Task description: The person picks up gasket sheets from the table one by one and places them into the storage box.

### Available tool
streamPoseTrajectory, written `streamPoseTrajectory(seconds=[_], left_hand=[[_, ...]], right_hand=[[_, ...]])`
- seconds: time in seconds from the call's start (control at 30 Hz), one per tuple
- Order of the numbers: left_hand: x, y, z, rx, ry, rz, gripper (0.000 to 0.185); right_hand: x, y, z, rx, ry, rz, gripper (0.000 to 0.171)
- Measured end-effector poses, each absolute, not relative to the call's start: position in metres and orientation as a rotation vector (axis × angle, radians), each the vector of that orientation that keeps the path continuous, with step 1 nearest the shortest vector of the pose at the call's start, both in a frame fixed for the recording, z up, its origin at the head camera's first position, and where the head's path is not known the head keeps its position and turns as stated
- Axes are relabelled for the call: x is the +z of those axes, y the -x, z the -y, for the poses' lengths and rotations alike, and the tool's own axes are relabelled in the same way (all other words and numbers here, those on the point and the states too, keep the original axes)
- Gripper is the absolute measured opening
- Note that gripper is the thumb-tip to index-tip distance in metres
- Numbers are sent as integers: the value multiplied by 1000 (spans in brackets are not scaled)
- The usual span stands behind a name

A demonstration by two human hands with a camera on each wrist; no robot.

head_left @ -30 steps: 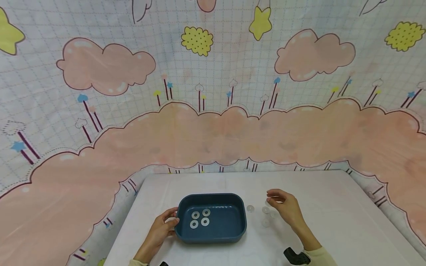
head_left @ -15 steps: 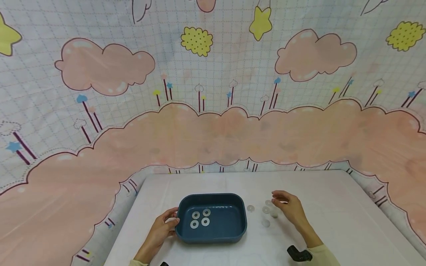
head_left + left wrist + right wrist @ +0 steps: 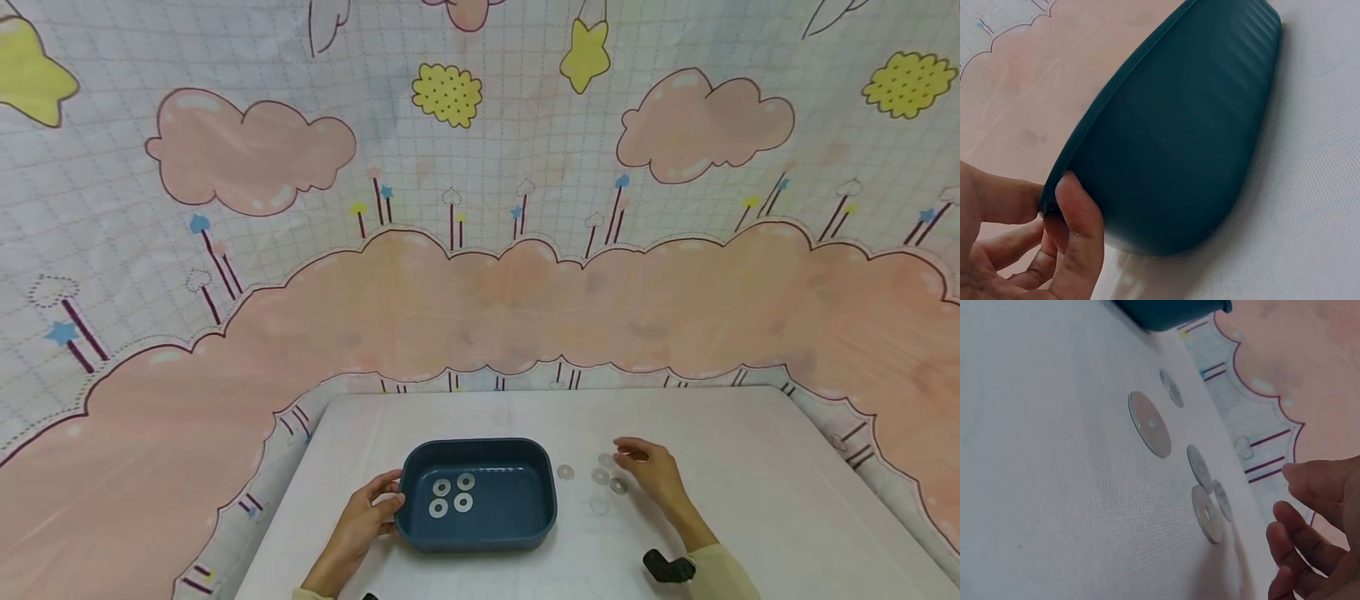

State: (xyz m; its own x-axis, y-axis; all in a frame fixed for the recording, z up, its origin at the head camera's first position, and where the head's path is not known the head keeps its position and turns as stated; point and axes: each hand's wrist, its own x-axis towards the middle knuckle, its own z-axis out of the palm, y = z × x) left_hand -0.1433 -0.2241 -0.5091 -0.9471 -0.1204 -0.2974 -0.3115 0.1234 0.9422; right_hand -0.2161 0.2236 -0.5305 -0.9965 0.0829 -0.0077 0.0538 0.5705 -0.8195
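A dark blue rectangular tray [image 3: 517, 500] stands on the white table, with several flat metal washers [image 3: 462, 502] lying in its left half. My left hand [image 3: 358, 518] holds the tray's left end; in the left wrist view its thumb and fingers pinch the rim [image 3: 1094, 106]. To the right of the tray, several more washers [image 3: 601, 476] are scattered on the cloth. Just right of these hovers my right hand [image 3: 657, 475], fingers loosely bent and apart, nothing visible between them. The right wrist view shows the loose washers [image 3: 1150, 424] lying flat, clear of the fingertips [image 3: 1282, 512].
White cloth covers the table [image 3: 712, 433]. Behind it hangs a patterned curtain [image 3: 480, 308] with pink clouds and yellow stars. A black wrist device [image 3: 667, 568] sits at my right sleeve.
My right hand has shifted a little to the right, and the far washer it partly covered now shows more. The left hand, the tray and the washers inside it stay put.
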Motion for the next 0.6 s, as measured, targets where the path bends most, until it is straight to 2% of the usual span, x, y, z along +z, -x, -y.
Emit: streamPoseTrajectory(seconds=[0.6], left_hand=[[-509,151,227,1947,432,-2217,46]], right_hand=[[-549,231,-222,1411,156,2850,33]])
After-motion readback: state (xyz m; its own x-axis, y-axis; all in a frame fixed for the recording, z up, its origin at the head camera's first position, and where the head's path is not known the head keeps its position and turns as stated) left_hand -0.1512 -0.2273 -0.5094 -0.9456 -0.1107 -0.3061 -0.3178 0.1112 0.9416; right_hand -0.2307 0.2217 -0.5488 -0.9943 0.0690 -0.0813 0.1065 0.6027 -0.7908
